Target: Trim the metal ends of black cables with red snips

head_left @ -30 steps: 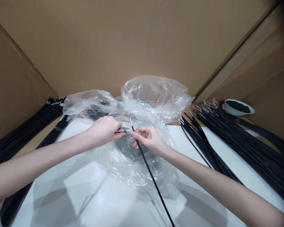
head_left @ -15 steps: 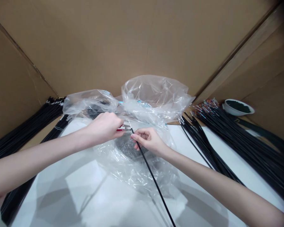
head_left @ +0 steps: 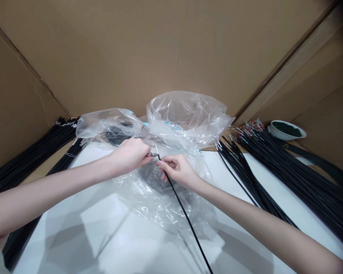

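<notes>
My left hand (head_left: 132, 154) is closed around a small pair of red-handled pliers or cutters (head_left: 152, 154), whose jaws point right and meet the upper end of a black cable (head_left: 185, 213). Between thumb and fingers, my right hand (head_left: 175, 167) pinches that cable just below the jaws. From there it slants down to the bottom edge of the view. A pale tip shows above the jaws, too small to make out. Beneath both hands lies a clear plastic bag (head_left: 160, 205) with a mass of small grey pieces (head_left: 153, 178) in it.
Bundles of black cables lie at left (head_left: 31, 152) and right (head_left: 297, 175), several with bared coloured wire ends (head_left: 251, 127). A white bowl (head_left: 287, 130) of dark green contents stands at back right. Cardboard walls (head_left: 171, 53) enclose the white table (head_left: 82, 236).
The pliers' jaws and handles have closed together at the cable end as my left hand tightened and tilted slightly. My right hand has kept its pinch in nearly the same place.
</notes>
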`<state>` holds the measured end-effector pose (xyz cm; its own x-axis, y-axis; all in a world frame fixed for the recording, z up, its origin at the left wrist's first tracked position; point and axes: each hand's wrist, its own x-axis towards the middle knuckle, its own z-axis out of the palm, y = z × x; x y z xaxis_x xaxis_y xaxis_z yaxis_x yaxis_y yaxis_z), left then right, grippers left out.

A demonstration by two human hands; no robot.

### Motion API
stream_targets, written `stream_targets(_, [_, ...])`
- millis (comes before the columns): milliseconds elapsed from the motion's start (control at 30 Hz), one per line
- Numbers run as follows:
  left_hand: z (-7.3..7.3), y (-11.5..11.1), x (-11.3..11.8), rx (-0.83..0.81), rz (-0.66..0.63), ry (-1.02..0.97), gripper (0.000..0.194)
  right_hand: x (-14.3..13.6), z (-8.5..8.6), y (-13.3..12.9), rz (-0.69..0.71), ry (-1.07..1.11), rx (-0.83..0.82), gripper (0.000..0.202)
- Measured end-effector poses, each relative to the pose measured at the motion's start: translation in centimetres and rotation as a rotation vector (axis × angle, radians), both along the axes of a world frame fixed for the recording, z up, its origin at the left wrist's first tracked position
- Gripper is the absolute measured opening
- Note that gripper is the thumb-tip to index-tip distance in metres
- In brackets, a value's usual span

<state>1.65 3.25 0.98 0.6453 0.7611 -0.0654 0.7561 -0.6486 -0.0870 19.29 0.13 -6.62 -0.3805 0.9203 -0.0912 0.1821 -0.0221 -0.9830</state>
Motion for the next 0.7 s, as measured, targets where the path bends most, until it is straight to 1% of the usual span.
stream_targets(100, [0.0,0.0,-0.8,-0.008,0.037,-0.050,0.030,0.0,0.2,0.1,-0.004,0.067,-0.062,0.033])
stream_targets(267, [0.1,-0.2,-1.1,-0.016,0.024,-0.113,0.033,0.0,0.5,0.0,0.000,0.091,-0.083,0.033])
stream_targets(400, [0.0,-0.2,-0.2,-0.016,0.005,-0.066,0.031,-0.2,0.5,-0.2,0.020,-0.007,-0.033,0.025])
stream_targets(500, [-0.3,-0.2,0.3,-0.003,0.000,-0.043,0.030,-0.2,0.2,-0.3,0.029,-0.073,0.048,0.025])
stream_targets(567, [-0.5,-0.2,0.3,-0.008,-0.003,-0.063,0.030,-0.3,0.0,-0.2,0.024,-0.071,0.063,0.025])
stream_targets(633, [-0.7,-0.1,0.0,-0.026,-0.004,-0.097,0.031,-0.2,-0.1,-0.2,0.016,-0.023,0.000,0.025])
stream_targets(700, [-0.8,0.0,-0.6,-0.042,0.009,-0.127,0.033,-0.1,-0.1,-0.2,0.010,0.057,-0.105,0.028])
